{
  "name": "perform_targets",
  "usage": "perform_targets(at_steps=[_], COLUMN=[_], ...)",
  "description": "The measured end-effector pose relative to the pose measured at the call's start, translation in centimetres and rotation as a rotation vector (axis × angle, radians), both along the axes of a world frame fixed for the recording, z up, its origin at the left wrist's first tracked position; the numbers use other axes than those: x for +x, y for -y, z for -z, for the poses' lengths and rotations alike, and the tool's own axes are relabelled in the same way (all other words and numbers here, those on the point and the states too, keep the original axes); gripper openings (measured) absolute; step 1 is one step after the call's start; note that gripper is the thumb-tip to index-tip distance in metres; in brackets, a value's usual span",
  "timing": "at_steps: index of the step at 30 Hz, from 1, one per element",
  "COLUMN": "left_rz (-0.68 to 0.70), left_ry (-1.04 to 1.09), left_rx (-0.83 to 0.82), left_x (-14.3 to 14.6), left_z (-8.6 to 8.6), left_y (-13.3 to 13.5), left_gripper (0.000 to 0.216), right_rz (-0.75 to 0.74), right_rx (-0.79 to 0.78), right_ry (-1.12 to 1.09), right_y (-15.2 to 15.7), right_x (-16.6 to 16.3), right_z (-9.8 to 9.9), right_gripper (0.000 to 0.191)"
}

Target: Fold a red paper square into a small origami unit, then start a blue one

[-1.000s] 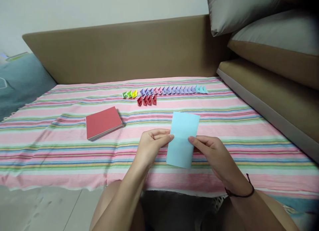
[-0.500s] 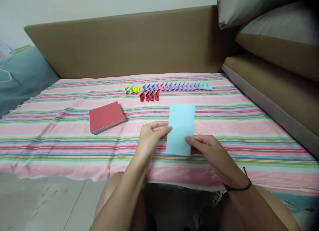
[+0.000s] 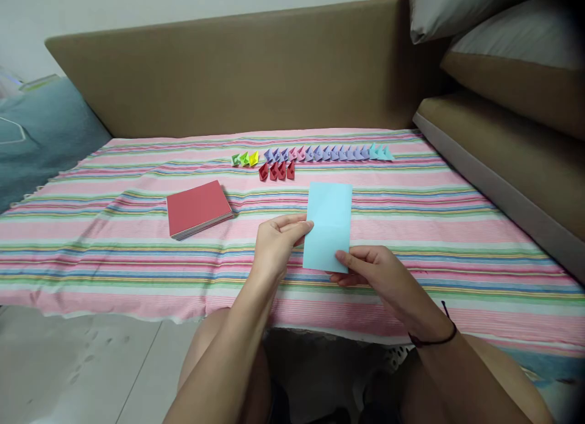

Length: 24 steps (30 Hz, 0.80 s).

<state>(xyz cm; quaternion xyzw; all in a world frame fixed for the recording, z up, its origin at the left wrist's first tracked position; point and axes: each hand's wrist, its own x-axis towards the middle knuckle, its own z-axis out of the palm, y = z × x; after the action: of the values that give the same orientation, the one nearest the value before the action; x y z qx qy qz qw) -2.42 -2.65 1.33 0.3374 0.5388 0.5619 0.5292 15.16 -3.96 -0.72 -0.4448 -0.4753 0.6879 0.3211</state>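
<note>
A light blue sheet of paper (image 3: 327, 220) is held up between both hands above the striped cloth, with a faint crease across its middle. My left hand (image 3: 276, 244) pinches its left edge, thumb in front and fingers behind. At the lower right corner, my right hand (image 3: 365, 264) grips the sheet, its thumb on the face and fingers underneath. A stack of paper with a red top sheet (image 3: 200, 208) lies to the left of my hands. Beyond the sheet stand small folded paper boats: a long row of purple, pink and blue ones (image 3: 326, 153), and several red ones (image 3: 276, 170) in front.
Three green and yellow paper boats (image 3: 245, 159) stand left of the long row. The pink striped cloth (image 3: 114, 241) covers the seat, backed by a brown backrest (image 3: 228, 70). Cushions (image 3: 503, 125) pile up on the right; a teal cushion (image 3: 41, 131) is at the left.
The blue sheet's lower edge has risen a little. My right hand has shifted slightly left near its lower corner, and its fingers now show below the sheet. The view has tilted slightly.
</note>
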Motion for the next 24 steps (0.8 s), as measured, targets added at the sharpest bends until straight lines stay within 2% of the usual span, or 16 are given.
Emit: perform_targets(at_steps=[7, 10, 13, 17, 21, 23, 24], left_rz=[-0.038, -0.036, -0.035, -0.007, 0.101, 0.161, 0.147], left_ry=[0.061, 0.077, 0.084, 0.106, 0.077, -0.001, -0.078], left_rx=[-0.001, -0.004, -0.027, -0.049, -0.068, -0.046, 0.003], left_x=[0.0, 0.2, 0.8, 2.0, 2.5, 2.2, 2.0], left_z=[0.2, 0.3, 0.4, 0.7, 1.2, 1.5, 1.5], left_y=[-0.3, -0.3, -0.2, 0.1, 0.3, 0.2, 0.2], left_gripper=[0.029, 0.029, 0.030, 0.028, 0.023, 0.024, 0.026], right_rz=[-0.020, -0.007, 0.183, 0.472, 0.557, 0.581, 0.587], right_rx=[-0.018, 0.057, 0.173, 0.142, 0.209, 0.271, 0.303], right_ry=[0.001, 0.014, -0.021, -0.102, -0.079, -0.020, 0.015], right_y=[-0.2, -0.3, -0.5, -1.0, -1.4, -1.7, -1.7], right_x=[0.0, 0.1, -0.1, -0.3, -0.1, 0.2, 0.4], right_z=[0.2, 0.0, -0.1, 0.2, 0.7, 0.7, 0.7], right_gripper=[0.034, 0.029, 0.024, 0.023, 0.021, 0.019, 0.019])
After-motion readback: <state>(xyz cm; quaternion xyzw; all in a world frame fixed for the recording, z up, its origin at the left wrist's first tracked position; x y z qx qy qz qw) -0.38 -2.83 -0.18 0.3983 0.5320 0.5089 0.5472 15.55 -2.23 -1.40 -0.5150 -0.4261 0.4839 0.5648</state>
